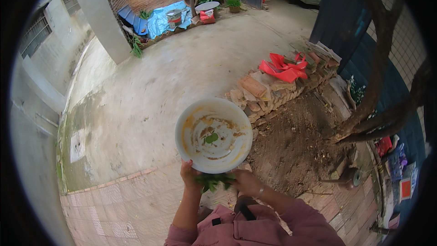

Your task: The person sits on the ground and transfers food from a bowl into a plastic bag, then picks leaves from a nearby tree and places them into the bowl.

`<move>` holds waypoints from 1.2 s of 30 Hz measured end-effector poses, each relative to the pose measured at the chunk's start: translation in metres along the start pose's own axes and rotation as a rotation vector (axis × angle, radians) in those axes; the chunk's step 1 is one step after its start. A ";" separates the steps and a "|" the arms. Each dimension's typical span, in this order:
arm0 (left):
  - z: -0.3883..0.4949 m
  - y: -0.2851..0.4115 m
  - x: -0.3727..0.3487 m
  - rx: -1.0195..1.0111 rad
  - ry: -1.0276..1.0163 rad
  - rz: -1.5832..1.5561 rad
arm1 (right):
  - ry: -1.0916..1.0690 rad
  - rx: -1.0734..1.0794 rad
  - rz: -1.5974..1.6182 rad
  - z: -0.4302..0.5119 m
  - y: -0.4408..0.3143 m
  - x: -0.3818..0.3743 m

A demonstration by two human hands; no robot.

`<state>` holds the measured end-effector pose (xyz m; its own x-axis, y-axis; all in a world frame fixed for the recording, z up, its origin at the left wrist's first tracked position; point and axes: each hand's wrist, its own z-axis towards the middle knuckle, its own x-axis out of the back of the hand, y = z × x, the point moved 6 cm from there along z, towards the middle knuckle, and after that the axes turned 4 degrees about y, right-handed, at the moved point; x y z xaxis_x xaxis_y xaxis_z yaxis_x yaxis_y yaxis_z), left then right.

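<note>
A whitish round basin [240, 123] is held out in front of me, tilted so its inside shows. Brown and yellowish stains ring its inner wall, and a few green leaves [211, 138] lie at the bottom. My left hand [190, 175] grips the near-left rim, thumb over the edge. Just under the near rim hangs a bunch of green leaves [215, 181]. My right hand [246, 181] closes around the bunch's right end, close to the basin; its fingertips are partly hidden, and whether they also touch the basin is unclear.
A low stack of bricks [252, 87] with a red bag [285, 68] on top borders a soil patch [293, 143] at right. Tree trunks [358, 123] rise beyond it. A brown pot [351, 177] lies near the paving. A concrete pillar [102, 20] stands far left.
</note>
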<state>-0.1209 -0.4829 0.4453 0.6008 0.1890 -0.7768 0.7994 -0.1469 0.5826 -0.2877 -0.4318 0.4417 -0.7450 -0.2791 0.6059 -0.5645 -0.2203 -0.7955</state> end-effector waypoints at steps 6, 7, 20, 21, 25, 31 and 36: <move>0.022 0.050 0.009 -0.034 -0.129 0.115 | 0.142 -0.391 0.004 -0.023 0.038 0.137; 0.026 0.058 0.009 -0.021 -0.173 0.119 | 0.206 -0.464 -0.013 -0.016 0.035 0.158; 0.038 0.136 0.012 0.195 -0.291 0.320 | 0.144 1.190 -0.868 0.169 -0.193 0.091; 0.037 0.142 0.011 0.179 -0.318 0.314 | 0.125 1.266 -0.899 0.173 -0.196 0.083; 0.035 0.159 0.016 0.147 -0.287 0.360 | 0.048 1.304 -0.969 0.188 -0.196 0.065; 0.033 0.164 0.019 0.079 -0.265 0.381 | 0.012 1.287 -1.072 0.192 -0.178 0.046; 0.037 0.163 0.021 0.035 -0.250 0.412 | 0.087 1.051 -0.972 0.197 -0.160 0.040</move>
<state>0.0217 -0.5388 0.5156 0.8446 -0.1306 -0.5193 0.4919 -0.1937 0.8488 -0.1573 -0.5916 0.5945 -0.2633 0.4292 0.8640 -0.3623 -0.8740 0.3238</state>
